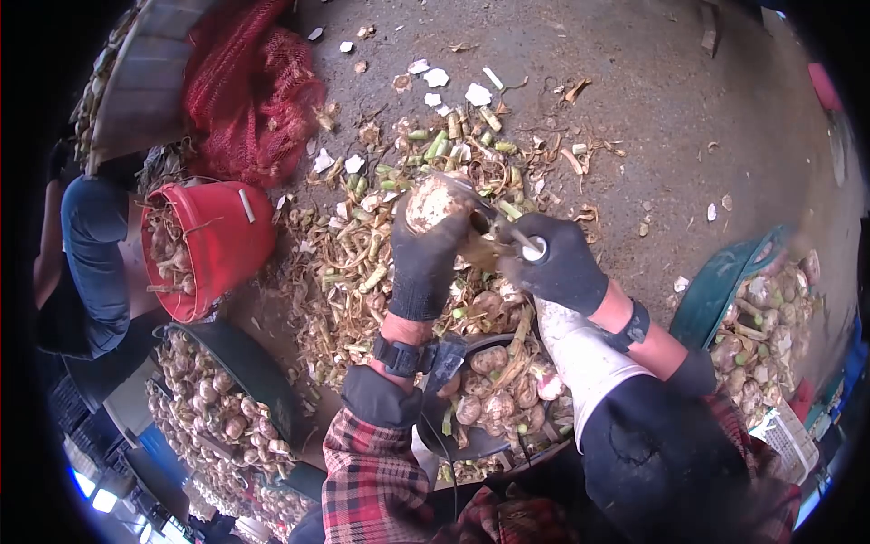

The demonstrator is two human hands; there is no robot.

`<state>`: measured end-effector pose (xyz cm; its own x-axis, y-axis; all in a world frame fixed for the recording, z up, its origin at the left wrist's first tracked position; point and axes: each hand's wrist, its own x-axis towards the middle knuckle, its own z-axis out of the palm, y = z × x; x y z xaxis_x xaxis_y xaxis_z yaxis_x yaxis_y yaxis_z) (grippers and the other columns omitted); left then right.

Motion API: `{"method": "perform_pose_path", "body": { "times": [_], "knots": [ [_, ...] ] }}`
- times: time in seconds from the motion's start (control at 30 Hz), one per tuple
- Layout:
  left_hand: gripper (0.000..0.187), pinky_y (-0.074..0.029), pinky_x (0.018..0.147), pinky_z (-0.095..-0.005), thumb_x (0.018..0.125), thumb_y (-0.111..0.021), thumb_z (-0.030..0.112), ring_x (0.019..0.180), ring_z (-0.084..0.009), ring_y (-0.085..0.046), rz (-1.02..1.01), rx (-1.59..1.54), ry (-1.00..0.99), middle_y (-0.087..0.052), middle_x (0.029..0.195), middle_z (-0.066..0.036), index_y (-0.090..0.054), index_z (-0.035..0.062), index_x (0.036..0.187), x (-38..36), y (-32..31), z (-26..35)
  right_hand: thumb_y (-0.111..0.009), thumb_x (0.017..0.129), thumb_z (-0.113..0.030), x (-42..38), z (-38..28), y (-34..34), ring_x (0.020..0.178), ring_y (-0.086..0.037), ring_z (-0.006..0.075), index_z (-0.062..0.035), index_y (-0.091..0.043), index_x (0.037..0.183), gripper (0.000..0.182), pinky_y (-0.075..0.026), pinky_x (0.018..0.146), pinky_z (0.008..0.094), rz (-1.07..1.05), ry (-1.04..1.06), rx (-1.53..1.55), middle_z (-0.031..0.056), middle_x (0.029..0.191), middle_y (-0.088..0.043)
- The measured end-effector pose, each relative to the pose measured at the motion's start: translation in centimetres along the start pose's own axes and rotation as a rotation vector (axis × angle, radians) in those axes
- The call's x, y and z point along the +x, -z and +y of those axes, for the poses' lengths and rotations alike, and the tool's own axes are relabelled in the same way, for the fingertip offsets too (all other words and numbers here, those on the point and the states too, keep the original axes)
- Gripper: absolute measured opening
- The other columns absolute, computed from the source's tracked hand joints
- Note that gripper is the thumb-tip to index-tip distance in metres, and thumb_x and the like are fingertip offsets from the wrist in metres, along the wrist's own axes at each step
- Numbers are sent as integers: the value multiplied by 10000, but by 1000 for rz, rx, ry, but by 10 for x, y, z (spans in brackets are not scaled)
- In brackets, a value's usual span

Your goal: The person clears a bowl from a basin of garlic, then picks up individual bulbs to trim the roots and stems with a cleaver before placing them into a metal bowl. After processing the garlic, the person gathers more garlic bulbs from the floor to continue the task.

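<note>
My left hand, in a dark glove, is closed around a large pale garlic bulb with dirt on its skin. My right hand, gloved too, grips a cutting tool that has a greyish metal part and a round white end. The tool's front lies against the bulb's right side, where motion blur hides its exact shape. Below both hands, a bucket between my legs contains several garlic bulbs and dry stalks. Cut stems and peelings lie heaped on the floor beyond.
A red bucket with garlic stands at left, near a red mesh sack and a person's jeans-clad leg. Green tubs of garlic bulbs sit lower left; another green tub is at right. White scraps dot the concrete floor.
</note>
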<state>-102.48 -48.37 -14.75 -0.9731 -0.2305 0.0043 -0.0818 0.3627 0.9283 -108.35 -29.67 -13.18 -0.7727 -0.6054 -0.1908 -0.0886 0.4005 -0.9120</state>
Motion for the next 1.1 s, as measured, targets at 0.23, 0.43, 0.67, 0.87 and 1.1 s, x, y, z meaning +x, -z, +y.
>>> {"method": "perform_pose_path", "body": {
  "times": [0.23,0.43,0.67,0.87,1.1],
  "knots": [
    [531,-461,987,-359,846,-717,244,1081,-227,-582,-107,183,240,-585,1188,-125,-486,50,1283,-29,20,-2,-729,666,-68,5,-41,19,662,-608,336,-67,-543,889,291,-498,561,401,98,311,-414,130,780,-546],
    [449,-452,989,-368,846,-717,162,1089,-197,-580,-249,38,331,-613,1187,-76,-555,87,1257,-48,23,-5,-750,591,-92,2,-38,19,710,-619,341,-57,-535,934,407,-502,585,407,38,322,-473,128,848,-557],
    [460,-499,867,-330,781,-754,98,863,-177,-651,-144,2,49,-684,973,-51,-571,58,1201,-28,16,14,-764,582,-132,6,-3,14,682,-635,318,-70,-534,912,407,-509,565,412,49,373,-429,111,813,-568],
    [249,-482,872,-343,708,-781,130,722,-174,-660,-61,-128,316,-691,749,-32,-671,56,918,-24,14,36,-773,569,-143,4,22,2,680,-630,323,-79,-536,896,408,-505,568,415,63,384,-386,102,792,-571],
    [747,-529,796,-299,669,-807,460,935,-188,-637,-115,-143,-13,-634,1015,-107,-524,-27,1159,-34,21,62,-658,753,-204,8,82,0,704,-645,358,-84,-651,882,176,-529,639,437,141,79,-488,154,785,-654]
  ]
}}
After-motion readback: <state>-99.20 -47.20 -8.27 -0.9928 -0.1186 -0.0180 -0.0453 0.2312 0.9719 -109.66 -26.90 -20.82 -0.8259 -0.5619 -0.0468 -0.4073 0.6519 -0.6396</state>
